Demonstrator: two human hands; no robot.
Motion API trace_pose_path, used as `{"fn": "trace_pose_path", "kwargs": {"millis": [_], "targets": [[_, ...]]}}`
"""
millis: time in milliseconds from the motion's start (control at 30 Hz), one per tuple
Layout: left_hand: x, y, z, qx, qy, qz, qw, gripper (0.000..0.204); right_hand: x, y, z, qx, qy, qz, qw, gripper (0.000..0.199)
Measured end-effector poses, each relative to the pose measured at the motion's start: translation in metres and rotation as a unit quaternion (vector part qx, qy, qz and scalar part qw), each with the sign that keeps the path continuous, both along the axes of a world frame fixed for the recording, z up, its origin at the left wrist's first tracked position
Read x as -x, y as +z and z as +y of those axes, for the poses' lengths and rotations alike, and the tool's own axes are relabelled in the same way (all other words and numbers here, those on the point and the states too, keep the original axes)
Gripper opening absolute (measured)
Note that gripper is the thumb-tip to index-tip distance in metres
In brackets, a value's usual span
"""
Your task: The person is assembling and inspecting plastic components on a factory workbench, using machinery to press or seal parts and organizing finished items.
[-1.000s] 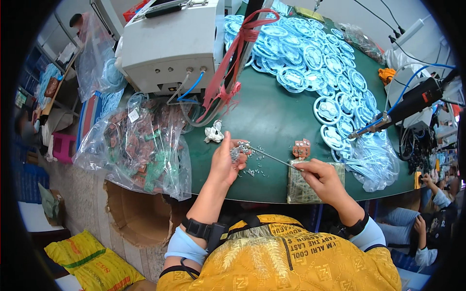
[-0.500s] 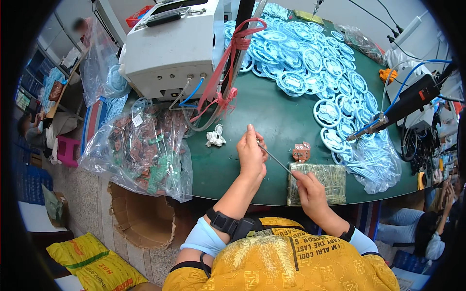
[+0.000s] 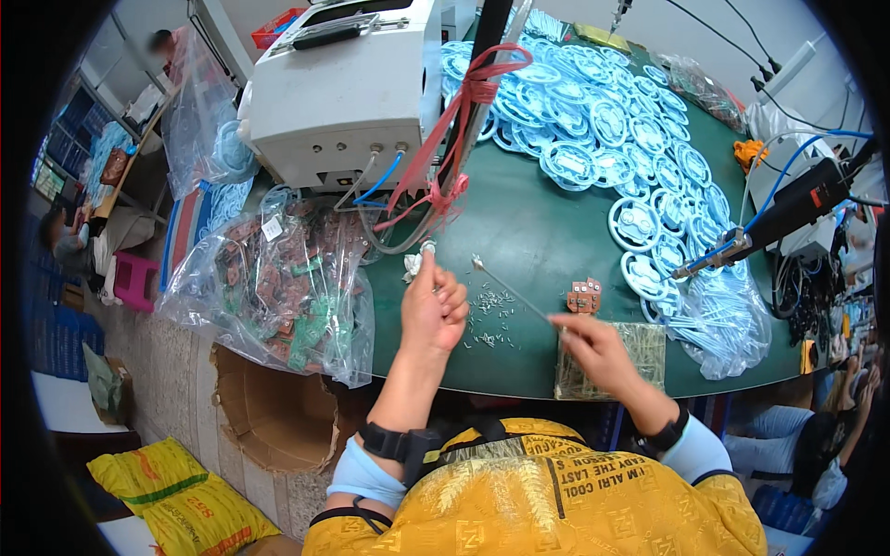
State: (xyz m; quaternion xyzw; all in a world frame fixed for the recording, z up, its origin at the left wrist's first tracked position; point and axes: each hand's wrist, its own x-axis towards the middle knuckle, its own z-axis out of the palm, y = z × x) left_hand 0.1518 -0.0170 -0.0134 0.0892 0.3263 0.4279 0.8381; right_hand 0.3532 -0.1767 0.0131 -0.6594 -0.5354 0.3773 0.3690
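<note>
the right hand (image 3: 593, 347) pinched a thin metal rod (image 3: 513, 290) slanting far-left over the green table (image 3: 528, 232); the left hand (image 3: 434, 310) was loosely curled just beside small white pins (image 3: 487, 320), near brown parts (image 3: 584, 296).

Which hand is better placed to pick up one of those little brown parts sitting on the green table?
Right, most likely. The right hand sits just below the brown parts, though it already pinches a thin rod. The left hand is farther off, beside the scattered small pins.
</note>
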Motion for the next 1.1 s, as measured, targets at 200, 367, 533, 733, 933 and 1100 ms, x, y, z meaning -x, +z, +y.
{"fn": "trace_pose_path", "kwargs": {"millis": [200, 367, 533, 733, 933, 1100], "targets": [[0.046, -0.004, -0.017, 0.034, 0.003, -0.048, 0.998, 0.043, 0.001, -0.013, 0.057, -0.098, 0.026, -0.314, 0.944, 0.025], [0.066, -0.015, -0.035, 0.062, 0.004, -0.072, 0.995, 0.042, 0.004, 0.0, 0.026, -0.093, 0.039, -0.339, 0.936, 0.028], [0.065, -0.024, -0.038, 0.068, -0.011, -0.068, 0.995, 0.038, 0.015, 0.002, 0.004, -0.042, 0.094, -0.33, 0.938, 0.035], [0.071, -0.026, -0.037, 0.053, 0.0, -0.079, 0.995, 0.027, 0.006, 0.002, -0.008, -0.039, 0.087, -0.307, 0.947, 0.033], [0.077, -0.026, -0.039, 0.061, 0.0, -0.061, 0.996, 0.025, -0.005, 0.005, -0.019, -0.033, 0.055, -0.328, 0.942, 0.032], [0.076, -0.027, -0.039, 0.057, 0.0, -0.065, 0.996, 0.026, 0.005, -0.001, -0.019, -0.049, 0.065, -0.317, 0.945, 0.031]]}}
